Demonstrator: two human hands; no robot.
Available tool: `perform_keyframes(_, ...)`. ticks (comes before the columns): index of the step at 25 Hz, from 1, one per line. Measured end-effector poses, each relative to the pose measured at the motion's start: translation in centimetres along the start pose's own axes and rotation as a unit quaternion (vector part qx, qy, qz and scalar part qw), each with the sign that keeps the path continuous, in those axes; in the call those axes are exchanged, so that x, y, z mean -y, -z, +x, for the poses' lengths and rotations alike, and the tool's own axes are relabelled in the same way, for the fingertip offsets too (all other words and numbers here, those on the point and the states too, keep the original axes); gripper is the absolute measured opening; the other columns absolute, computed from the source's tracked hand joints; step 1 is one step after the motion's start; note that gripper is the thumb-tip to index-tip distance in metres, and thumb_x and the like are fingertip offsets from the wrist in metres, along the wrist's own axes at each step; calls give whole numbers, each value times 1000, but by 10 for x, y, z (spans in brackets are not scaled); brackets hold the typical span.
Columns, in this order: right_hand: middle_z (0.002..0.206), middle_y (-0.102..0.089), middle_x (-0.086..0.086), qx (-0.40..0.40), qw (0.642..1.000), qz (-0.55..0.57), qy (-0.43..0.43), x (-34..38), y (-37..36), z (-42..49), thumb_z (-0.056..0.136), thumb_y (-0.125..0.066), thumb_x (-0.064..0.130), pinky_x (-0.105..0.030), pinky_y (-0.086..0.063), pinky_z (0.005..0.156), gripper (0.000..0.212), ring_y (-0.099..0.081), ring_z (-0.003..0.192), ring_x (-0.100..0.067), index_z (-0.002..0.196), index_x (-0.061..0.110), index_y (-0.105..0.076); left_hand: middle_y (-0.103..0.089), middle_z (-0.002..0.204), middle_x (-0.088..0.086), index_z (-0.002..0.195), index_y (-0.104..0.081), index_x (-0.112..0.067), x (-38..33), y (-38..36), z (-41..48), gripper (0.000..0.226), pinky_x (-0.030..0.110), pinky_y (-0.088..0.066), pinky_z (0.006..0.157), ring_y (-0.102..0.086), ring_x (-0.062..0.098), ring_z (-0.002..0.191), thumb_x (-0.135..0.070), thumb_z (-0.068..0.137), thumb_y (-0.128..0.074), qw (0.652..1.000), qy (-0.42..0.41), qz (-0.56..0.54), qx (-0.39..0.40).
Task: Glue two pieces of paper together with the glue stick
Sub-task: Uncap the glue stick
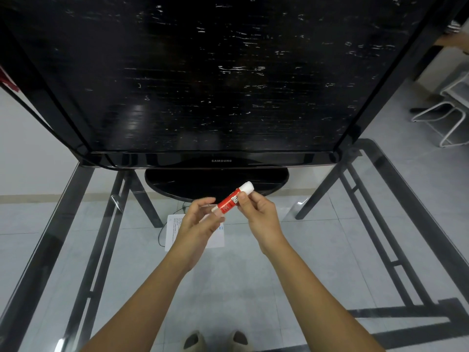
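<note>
— Two hands are seen above the clear glass tabletop (330, 250): the right hand (258, 214) is closed around the red-and-white plastic glue stick (232, 200), pinched near the middle of its red barrel, with the white cap end pointed up and away. The left hand (200, 221) is held half open, fingers loosely curled, its fingertips just beside the lower end of the stick; whether that end is actually touched cannot be told.

— And the paper?

— One white printed sheet of paper (172, 233) is seen lying flat directly beneath the left hand, largely hidden by it. A second piece cannot be made out.

— What could be spoiled from here?

— The cap appears not to have been removed. If it is pulled off sharply, the stick could be jerked out of the light pinch and dropped onto the glass. If the base is twisted too far, too much glue could be pushed out and smeared. On so smooth a surface, the sheet could be slid or creased under the glue stroke unless it is held down.
</note>
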State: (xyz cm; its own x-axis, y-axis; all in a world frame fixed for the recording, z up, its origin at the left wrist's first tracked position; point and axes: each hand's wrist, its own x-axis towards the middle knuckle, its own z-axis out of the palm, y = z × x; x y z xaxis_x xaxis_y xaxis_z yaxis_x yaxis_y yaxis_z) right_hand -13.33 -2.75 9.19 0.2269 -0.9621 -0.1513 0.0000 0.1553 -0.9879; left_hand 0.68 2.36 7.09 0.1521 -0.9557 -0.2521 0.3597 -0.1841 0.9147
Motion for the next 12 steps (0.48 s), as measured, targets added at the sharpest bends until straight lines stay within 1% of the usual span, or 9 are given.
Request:
perform_keyframes(2, 98, -68, 8, -2, 1000, -2, -1, 0, -1, 1, 87, -57, 37, -15, -49, 82, 21, -63, 99, -5, 103, 26, -63, -66, 90, 7, 101, -63, -13, -2, 2, 1, 19, 22, -52, 74, -64, 13, 75, -24, 88, -57, 999, 26, -40, 5)
perform_keyframes(3, 99, -68, 7, -4, 1000, -4, -3, 0, -2, 1, 87, -57, 37, -16, -49, 82, 24, -62, 100, -7, 106, 24, -62, -65, 87, 7, 97, -64, -11, -2, 2, 0, 16, 20, -52, 72, -63, 12, 73, -22, 89, -55, 999, 21, -33, 5)
perform_keyframes(4, 98, -67, 7, -4, 1000, -8, -4, 0, -2, 0, 87, -56, 37, -15, -49, 81, 23, -62, 100, -7, 106, 24, -62, -65, 88, 7, 94, -65, -11, -2, 2, 0, 15, 20, -52, 72, -63, 11, 74, -22, 88, -56, 1000, 10, -23, 4)
perform_keyframes(6, 97, -67, 8, -2, 1000, -12, -3, 0, -2, 0, 87, -56, 37, -13, -49, 79, 19, -62, 99, -6, 102, 28, -62, -65, 96, 7, 92, -65, -15, -3, 1, -2, 17, 25, -51, 80, -64, 15, 84, -28, 81, -60, 1000, -9, 6, -11)
perform_keyframes(8, 97, -68, 8, -4, 1000, -11, -3, 1, -1, 1, 87, -57, 37, -15, -49, 81, 16, -63, 98, -6, 100, 30, -62, -64, 103, 8, 94, -65, -18, -4, -1, -3, 23, 27, -49, 84, -65, 20, 93, -33, 77, -61, 999, -17, 25, -22)
perform_keyframes(10, 95, -69, 9, -4, 1000, -8, -3, 3, -1, 1, 86, -58, 38, -16, -49, 82, 13, -64, 97, -4, 97, 33, -63, -64, 104, 5, 102, -64, -19, -4, -3, -4, 29, 24, -49, 83, -66, 18, 92, -35, 78, -60, 1000, -9, 6, -15)
perform_keyframes(12, 92, -71, 8, 4, 1000, -6, 7, 4, -1, 1, 86, -60, 37, -16, -50, 82, 13, -64, 95, -4, 95, 31, -66, -67, 98, -2, 109, -62, -21, -5, -3, -4, 35, 21, -50, 80, -67, 13, 87, -34, 76, -62, 1000, -2, -7, -5)
